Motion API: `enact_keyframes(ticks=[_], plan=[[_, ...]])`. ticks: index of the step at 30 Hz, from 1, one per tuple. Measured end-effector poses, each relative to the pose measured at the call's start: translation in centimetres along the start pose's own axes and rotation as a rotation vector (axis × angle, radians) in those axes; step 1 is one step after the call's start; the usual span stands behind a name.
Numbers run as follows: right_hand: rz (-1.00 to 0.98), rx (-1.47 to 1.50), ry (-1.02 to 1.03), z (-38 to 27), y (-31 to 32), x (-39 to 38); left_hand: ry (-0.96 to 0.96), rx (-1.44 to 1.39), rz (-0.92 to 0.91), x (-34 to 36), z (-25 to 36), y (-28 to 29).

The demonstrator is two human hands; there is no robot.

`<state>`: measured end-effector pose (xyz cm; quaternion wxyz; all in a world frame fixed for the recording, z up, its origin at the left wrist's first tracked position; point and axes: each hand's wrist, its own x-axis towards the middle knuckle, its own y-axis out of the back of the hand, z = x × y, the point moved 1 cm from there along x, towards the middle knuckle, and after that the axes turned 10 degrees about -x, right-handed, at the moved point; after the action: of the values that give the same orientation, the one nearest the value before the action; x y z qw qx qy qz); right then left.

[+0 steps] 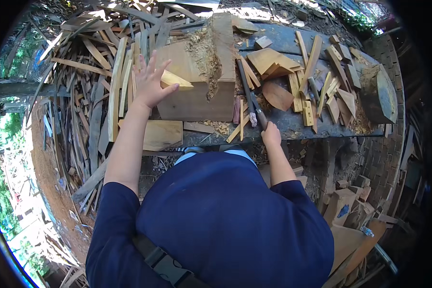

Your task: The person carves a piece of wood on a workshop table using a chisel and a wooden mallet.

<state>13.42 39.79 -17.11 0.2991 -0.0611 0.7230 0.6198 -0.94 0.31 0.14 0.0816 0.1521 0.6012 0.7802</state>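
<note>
Navy shirt (225, 216) foremost; left hand (151, 84) spread wide, pale wedge (175, 79) just right of it; right hand (271, 135) grips dark handle (261, 118).

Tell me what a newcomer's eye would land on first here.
Probably the big wooden block in the middle, with its rough, jagged band, and the left hand spread open at its left side. Next, the right hand gripping a dark-handled tool at the near edge of the bench, then the tangled heap of wood strips filling the upper left.
</note>
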Motion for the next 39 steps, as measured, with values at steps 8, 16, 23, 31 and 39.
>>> enact_keyframes(ticks=[8, 16, 23, 31, 39], plan=[[0.468, 0.301, 0.184, 2.8, 10.9, -4.8, -0.019, -0.339, 0.147, 0.8, -0.6, -1.1], [0.893, 0.757, 0.425, -2.9, 20.8, -7.7, 0.149, -0.612, 0.435, 3.4, -1.1, -3.5], [0.539, 1.881, 0.979, -15.4, 25.1, -4.9, 0.563, -1.555, 0.41, 3.7, 1.6, -2.4], [0.629, 1.828, 1.117, -26.7, 22.5, -6.1, 0.691, -1.434, 0.492, 4.5, 0.4, -4.9], [0.676, 1.47, 1.414, -27.1, 20.6, -6.7, 0.811, -1.475, 0.54, 3.9, 1.8, -2.7]])
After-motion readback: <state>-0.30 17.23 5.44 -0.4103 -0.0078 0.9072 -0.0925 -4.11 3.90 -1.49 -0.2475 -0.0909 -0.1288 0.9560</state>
